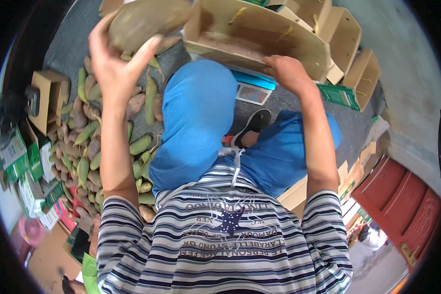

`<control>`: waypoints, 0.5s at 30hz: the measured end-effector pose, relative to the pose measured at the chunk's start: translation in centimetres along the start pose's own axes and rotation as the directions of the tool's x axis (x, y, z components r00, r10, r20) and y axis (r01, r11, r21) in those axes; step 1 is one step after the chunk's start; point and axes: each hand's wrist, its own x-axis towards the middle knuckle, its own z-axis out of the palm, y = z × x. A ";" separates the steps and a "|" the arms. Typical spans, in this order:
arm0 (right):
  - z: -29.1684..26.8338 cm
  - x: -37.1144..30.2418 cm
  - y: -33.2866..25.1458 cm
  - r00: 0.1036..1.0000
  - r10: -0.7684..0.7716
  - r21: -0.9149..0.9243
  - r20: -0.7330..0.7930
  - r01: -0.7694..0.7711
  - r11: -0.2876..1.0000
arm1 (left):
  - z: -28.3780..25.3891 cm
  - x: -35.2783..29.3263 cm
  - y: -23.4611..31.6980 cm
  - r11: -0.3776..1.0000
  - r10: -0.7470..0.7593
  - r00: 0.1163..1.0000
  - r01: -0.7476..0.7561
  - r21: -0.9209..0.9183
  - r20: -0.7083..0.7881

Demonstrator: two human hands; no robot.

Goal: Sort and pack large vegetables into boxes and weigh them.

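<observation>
My left hand (115, 66) is wrapped round a large brown root (147, 22), thumb on one side and fingers on the other; motion blurs it. It looks like an earth-covered radish and is held up at the upper left. My right hand (290, 73) has its fingers curled over the near edge of an open, long cardboard box (230, 48) with yellow cord loops in its wall. Inside, the visible part of the box shows bare board. Under its near side lies a flat device (254, 93) with a white frame and turquoise strip.
A heap of green and brownish roots (85, 134) covers the floor at left. More open cardboard boxes (335, 36) stand at the upper right. A small box (49, 100) and green-white cartons (22, 161) are at far left. Another person's green sleeve (89, 272) shows lower left.
</observation>
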 end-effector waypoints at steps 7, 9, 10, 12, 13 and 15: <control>0.7 1.8 -1.6 0.993 0.060 0.023 0.098 -0.062 0.998 | 11.0 3.9 -3.3 0.913 0.097 0.851 -0.282 0.294 0.516; 0.0 1.9 -2.9 0.999 -0.012 0.162 0.052 0.004 0.987 | 11.1 3.4 -5.6 0.865 0.016 0.769 -0.331 0.377 0.639; 1.0 1.9 -1.9 0.999 -0.035 0.110 -0.007 0.035 0.993 | 12.0 3.5 -4.5 0.820 -0.174 0.670 -0.307 0.483 0.721; 0.9 1.6 -1.8 1.000 -0.028 0.110 0.000 0.028 0.993 | 12.1 3.0 -6.0 0.847 -0.224 0.618 -0.259 0.464 0.754; 0.2 0.7 -1.8 1.000 0.007 0.116 -0.002 -0.007 0.993 | 11.9 2.6 -6.4 0.871 -0.155 0.640 -0.270 0.409 0.752; -1.4 -1.3 -2.0 0.998 0.057 0.164 -0.017 -0.053 0.985 | 11.7 2.0 -6.3 0.936 -0.166 0.621 -0.145 0.320 0.766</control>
